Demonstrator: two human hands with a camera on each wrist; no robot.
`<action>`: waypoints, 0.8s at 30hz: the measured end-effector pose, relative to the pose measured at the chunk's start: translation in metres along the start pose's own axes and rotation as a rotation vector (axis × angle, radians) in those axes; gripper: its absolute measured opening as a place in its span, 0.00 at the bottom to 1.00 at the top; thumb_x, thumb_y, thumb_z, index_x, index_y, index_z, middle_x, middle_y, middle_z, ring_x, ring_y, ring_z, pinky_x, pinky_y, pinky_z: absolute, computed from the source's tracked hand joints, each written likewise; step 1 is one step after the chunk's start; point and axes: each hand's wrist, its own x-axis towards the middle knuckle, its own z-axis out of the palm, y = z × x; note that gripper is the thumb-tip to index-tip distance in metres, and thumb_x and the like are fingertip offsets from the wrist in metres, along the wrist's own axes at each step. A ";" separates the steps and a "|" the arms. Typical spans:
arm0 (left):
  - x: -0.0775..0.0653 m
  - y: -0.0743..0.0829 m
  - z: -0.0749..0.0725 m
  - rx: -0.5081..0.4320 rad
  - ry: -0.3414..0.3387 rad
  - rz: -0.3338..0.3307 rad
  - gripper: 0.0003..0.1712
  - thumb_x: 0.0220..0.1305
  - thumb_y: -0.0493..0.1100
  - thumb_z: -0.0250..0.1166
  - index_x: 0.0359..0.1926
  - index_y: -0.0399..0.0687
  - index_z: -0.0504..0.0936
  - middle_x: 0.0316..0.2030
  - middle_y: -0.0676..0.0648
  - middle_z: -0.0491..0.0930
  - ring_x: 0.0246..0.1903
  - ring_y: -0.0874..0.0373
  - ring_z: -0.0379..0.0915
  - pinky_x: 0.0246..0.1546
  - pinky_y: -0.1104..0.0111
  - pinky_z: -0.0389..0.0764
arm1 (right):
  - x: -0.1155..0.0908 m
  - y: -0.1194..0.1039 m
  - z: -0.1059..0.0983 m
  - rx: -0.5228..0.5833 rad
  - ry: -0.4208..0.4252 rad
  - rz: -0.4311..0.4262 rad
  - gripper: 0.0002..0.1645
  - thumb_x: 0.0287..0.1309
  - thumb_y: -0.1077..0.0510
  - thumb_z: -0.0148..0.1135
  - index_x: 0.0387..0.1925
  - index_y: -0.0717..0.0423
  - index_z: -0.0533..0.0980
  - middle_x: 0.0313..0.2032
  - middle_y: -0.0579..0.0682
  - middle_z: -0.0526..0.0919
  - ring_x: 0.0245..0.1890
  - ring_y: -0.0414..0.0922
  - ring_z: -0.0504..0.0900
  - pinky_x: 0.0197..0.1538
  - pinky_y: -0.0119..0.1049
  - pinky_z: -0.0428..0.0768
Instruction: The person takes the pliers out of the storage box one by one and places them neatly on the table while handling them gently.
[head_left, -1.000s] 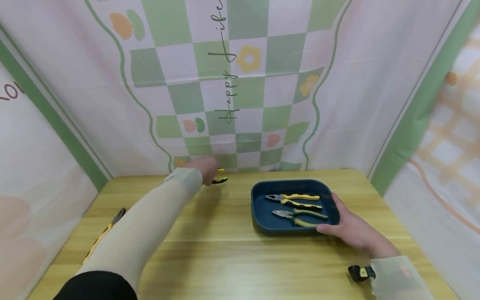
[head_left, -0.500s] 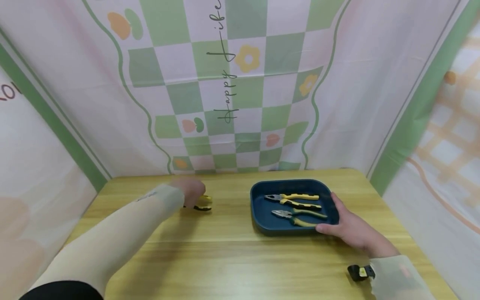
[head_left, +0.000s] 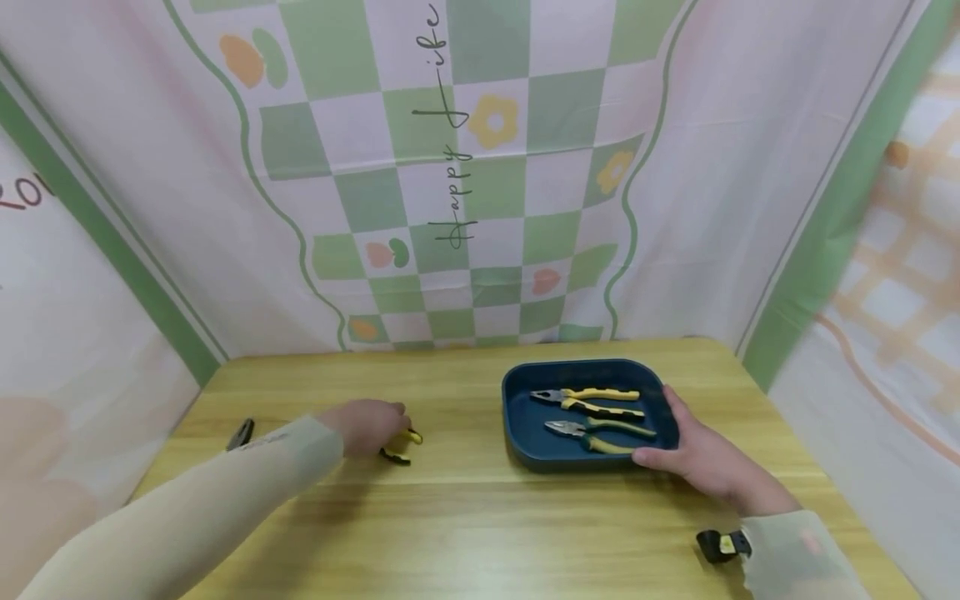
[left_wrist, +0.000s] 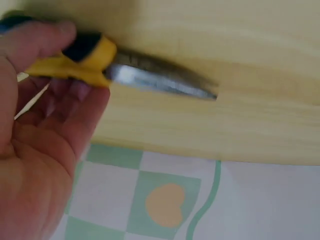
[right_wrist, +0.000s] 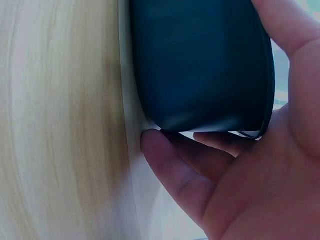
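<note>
From my distance I see the left hand (head_left: 367,426) with its fingers clamped on yellow-black pliers (left_wrist: 103,54), over the wooden table (head_left: 465,533) and left of the blue tray (head_left: 527,427), whose right end the right hand (head_left: 699,454) grips with thumb and fingers.

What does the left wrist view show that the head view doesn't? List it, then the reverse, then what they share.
Only left wrist: the metal nose of the held pliers and the palm of the left hand.

Only head: the dark blue tray, the yellow-and-black pliers and green-and-yellow pliers inside, the right hand holding its end, and a dark tool tip beside the left sleeve.

Both: the left hand gripping the pliers, the wooden table and the checked cloth.
</note>
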 end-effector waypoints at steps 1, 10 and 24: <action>-0.002 0.003 0.000 0.013 0.015 0.002 0.06 0.59 0.37 0.64 0.36 0.52 0.77 0.32 0.53 0.72 0.32 0.58 0.73 0.38 0.64 0.77 | 0.000 -0.001 0.000 -0.004 0.002 -0.004 0.71 0.48 0.30 0.61 0.69 0.47 0.21 0.64 0.77 0.47 0.59 0.74 0.54 0.54 0.68 0.57; -0.018 0.018 -0.017 -0.188 0.059 -0.285 0.13 0.59 0.49 0.61 0.40 0.46 0.78 0.35 0.48 0.74 0.33 0.53 0.71 0.33 0.59 0.76 | -0.002 -0.002 0.000 -0.007 0.008 -0.015 0.71 0.48 0.30 0.61 0.69 0.47 0.22 0.64 0.77 0.48 0.59 0.74 0.55 0.54 0.68 0.57; -0.011 0.015 -0.016 -0.472 0.011 -0.687 0.29 0.65 0.63 0.51 0.16 0.51 0.79 0.18 0.50 0.72 0.19 0.56 0.66 0.25 0.63 0.70 | -0.001 0.000 0.000 -0.001 0.010 -0.019 0.70 0.48 0.31 0.62 0.69 0.47 0.21 0.64 0.77 0.48 0.59 0.73 0.55 0.54 0.67 0.57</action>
